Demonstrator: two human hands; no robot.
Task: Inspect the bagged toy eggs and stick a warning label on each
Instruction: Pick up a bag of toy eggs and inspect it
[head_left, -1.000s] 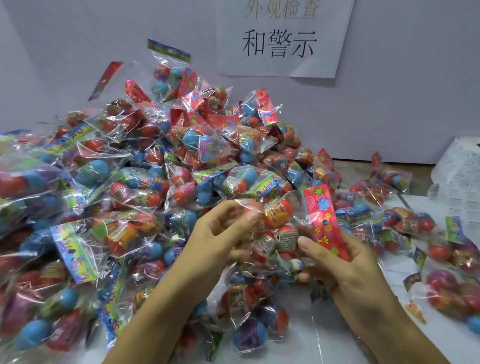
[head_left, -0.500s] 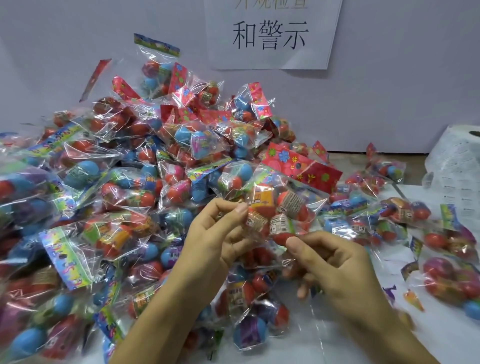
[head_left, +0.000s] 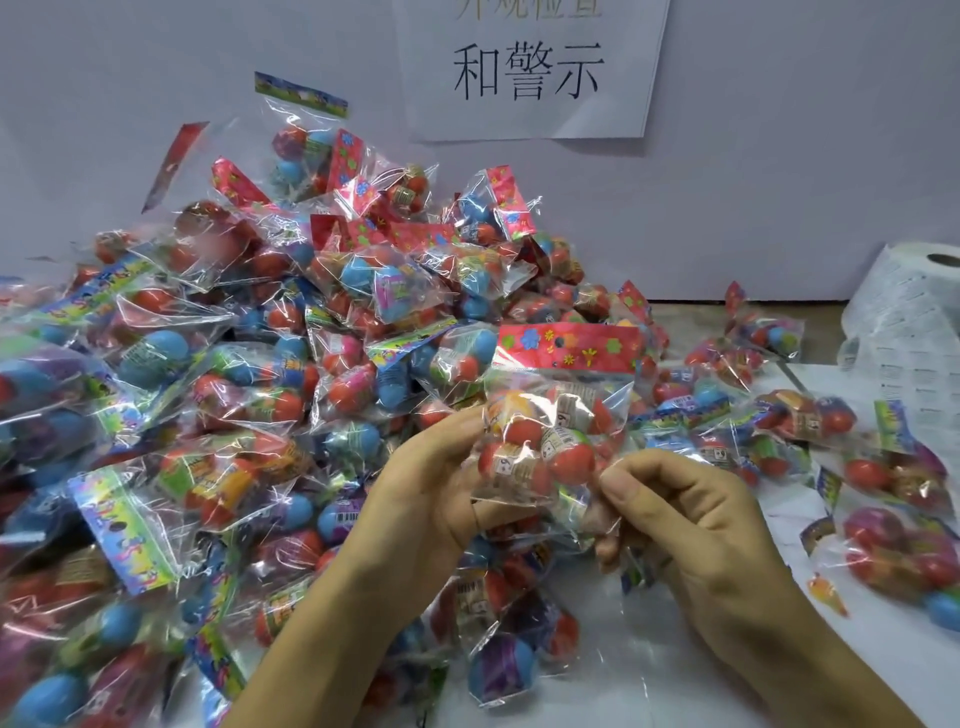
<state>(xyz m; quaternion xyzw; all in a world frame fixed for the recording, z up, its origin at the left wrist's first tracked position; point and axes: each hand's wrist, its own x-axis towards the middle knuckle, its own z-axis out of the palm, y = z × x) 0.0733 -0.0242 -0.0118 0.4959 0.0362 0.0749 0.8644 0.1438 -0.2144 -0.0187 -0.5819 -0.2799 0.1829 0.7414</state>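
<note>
While a heap of bagged eggs (head_left: 260, 374) crowds the table (head_left: 727, 691), the left hand (head_left: 436, 493) and right hand (head_left: 691, 525) pinch one clear bag of toy eggs (head_left: 550, 441), red header up, above it.

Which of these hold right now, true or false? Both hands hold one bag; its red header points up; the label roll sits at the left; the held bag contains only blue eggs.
1. Both hands hold one bag. True: the left hand and right hand pinch the held bag.
2. Its red header points up. True.
3. The label roll sits at the left. False: it stands at the right edge.
4. The held bag contains only blue eggs. False: mostly red eggs show.
</note>
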